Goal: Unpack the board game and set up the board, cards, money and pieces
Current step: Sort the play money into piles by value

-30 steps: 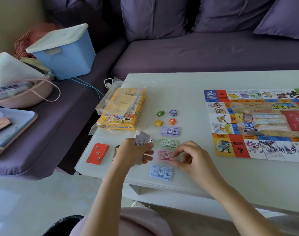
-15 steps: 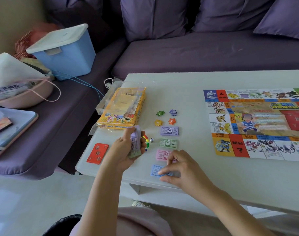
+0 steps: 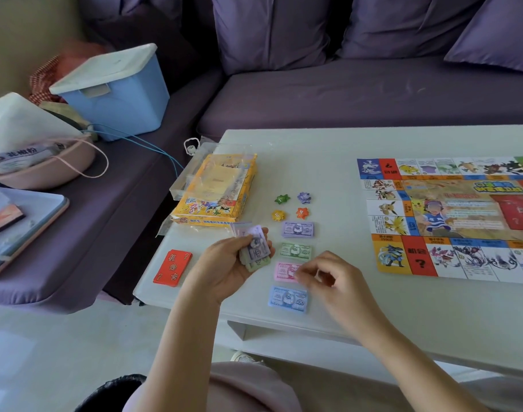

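My left hand point(image 3: 224, 264) grips a stack of mixed play money point(image 3: 254, 248) above the table's left part. My right hand point(image 3: 331, 279) hovers with curled fingers beside the pink notes point(image 3: 285, 270), holding nothing that I can see. Sorted piles lie in a column: purple notes point(image 3: 298, 229), green notes point(image 3: 296, 251), pink, and blue notes point(image 3: 287, 299). Star-shaped pieces in green point(image 3: 282, 199), purple point(image 3: 303, 197), yellow point(image 3: 278, 215) and orange point(image 3: 302, 212) sit above them. The board point(image 3: 450, 215) lies unfolded on the right. A red card deck point(image 3: 173, 267) lies at the left edge.
The yellow game box point(image 3: 215, 191) with a clear plastic wrapper lies at the white table's point(image 3: 343, 144) back left. A purple sofa point(image 3: 343, 93) runs behind and to the left, carrying a blue bin point(image 3: 117, 93), a pink basket point(image 3: 40, 171) and a tablet-like case point(image 3: 25, 227).
My right hand has lifted off the blue notes and moved up beside the pink pile. My left hand has turned the money stack flatter and moved slightly right.
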`<state>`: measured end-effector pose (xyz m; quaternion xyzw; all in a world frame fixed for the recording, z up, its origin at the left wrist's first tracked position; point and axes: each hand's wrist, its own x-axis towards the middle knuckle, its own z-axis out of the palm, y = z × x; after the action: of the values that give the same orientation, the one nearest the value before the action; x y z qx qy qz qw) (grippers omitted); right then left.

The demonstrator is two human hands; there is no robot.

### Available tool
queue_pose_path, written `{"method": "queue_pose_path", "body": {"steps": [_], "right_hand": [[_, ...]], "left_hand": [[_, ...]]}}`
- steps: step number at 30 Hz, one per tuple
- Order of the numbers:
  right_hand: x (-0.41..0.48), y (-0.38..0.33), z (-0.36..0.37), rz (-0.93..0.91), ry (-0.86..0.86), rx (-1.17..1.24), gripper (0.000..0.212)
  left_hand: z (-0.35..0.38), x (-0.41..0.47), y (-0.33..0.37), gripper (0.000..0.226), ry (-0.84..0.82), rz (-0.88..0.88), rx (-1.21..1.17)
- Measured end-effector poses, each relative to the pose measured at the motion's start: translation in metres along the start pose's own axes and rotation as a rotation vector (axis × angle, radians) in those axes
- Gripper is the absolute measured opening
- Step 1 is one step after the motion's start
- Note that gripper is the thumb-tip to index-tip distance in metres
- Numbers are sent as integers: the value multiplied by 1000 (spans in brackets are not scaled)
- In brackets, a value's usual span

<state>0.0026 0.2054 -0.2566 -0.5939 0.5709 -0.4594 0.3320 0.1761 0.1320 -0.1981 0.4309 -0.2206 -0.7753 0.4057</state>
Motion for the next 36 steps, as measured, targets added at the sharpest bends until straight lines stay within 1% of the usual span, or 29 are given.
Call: {"method": "queue_pose_path", "body": {"steps": [2,6,9,13,18,20,23,27,31,36], "right_hand": [[4,-6,-3,59,36,85,5],[12,-23,-11,112,10,232,14],[18,-28,-8,150,24,187,22],[24,-26,-8,196,100,90,14],[35,-24,-14,219,115,106,11],[40,-22,-17,230,124,119,12],[45,-22,-21,257,152,186,16],[49,-22,-23,284,116,251,15],[47,-25,-21,290,71,209,16],[44,-27,-22,287,80,205,21]], "left_hand": [[-1,1,-3,23,-35,16,69],[2,5,-13,24,-84,58,144],[10,6,-22,24,-120,96,173],[17,8,-29,24,-111,103,163],[17,9,-27,21,-97,81,102],[17,10,-24,24,-92,93,102],[17,12,-22,20,-52,105,90],[17,15,-21,19,-25,110,66],[20,13,-22,20,-41,118,66],[19,14,-22,19,-32,135,45]]}}
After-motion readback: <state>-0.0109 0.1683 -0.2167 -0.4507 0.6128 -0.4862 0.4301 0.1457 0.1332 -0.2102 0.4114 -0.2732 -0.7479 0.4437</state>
